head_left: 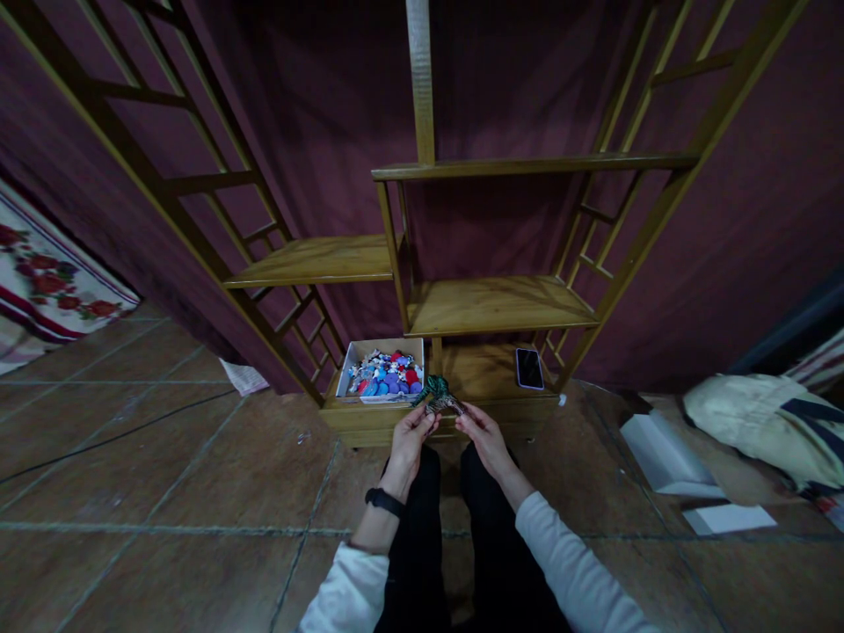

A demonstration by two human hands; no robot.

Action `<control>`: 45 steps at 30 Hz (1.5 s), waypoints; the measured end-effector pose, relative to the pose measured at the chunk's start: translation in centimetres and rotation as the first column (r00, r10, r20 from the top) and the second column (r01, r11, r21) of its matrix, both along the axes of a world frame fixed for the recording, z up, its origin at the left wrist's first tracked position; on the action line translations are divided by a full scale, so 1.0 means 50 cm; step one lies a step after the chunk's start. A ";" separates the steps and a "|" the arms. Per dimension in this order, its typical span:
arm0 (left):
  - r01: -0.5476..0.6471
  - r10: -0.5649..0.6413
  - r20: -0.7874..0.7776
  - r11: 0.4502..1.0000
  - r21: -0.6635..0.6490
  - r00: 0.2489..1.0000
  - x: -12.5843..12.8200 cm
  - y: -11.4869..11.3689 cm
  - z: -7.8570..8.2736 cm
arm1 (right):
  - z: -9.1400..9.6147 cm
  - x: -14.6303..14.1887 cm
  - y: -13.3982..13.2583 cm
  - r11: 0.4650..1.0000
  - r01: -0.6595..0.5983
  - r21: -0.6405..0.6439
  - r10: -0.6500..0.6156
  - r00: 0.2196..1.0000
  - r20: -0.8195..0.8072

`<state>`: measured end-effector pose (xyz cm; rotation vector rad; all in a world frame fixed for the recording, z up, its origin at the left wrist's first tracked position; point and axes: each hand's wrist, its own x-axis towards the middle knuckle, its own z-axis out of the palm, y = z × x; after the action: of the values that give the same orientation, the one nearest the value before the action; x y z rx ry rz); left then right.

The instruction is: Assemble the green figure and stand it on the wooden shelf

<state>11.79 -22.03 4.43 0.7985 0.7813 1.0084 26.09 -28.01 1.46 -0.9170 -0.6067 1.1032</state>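
Note:
Between both hands, in front of the lowest shelf, is a small bundle of dark green and brownish strands [436,395]; its exact kind is too small to make out. My left hand [410,440], with a black band on the wrist, pinches its lower left end. The lower right end sits between the closed fingertips of my right hand [486,436]. Just left of the bundle, a white box [347,371] stands on the shelf, filled with many small blue, purple, red and white pieces [390,374].
A wooden shelf unit [501,303] stands ahead against a dark red curtain [316,114]. On its lowest board lies a phone [529,368]. White boxes [669,453] and a pale bag [745,422] lie on the right floor. A black cable [125,435] crosses the left tiles.

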 end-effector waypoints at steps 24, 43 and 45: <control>0.190 0.236 -0.582 0.795 0.576 0.779 0.000 -0.004 -0.022 | -0.021 0.004 0.008 1.000 0.014 0.020 -0.015 0.998 0.063; 0.739 0.745 -0.595 0.212 0.639 0.300 -0.006 -0.009 0.000 | -0.048 0.046 0.063 0.992 0.033 -0.120 -0.009 0.981 0.196; 0.748 0.762 -0.575 0.188 0.636 0.298 -0.006 -0.009 -0.004 | -0.049 0.046 0.062 0.991 0.029 -0.130 -0.002 0.979 0.206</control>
<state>11.49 -22.46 4.23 3.0334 1.0564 0.8039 28.40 -24.91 -0.97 -1.1592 -0.6996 1.0513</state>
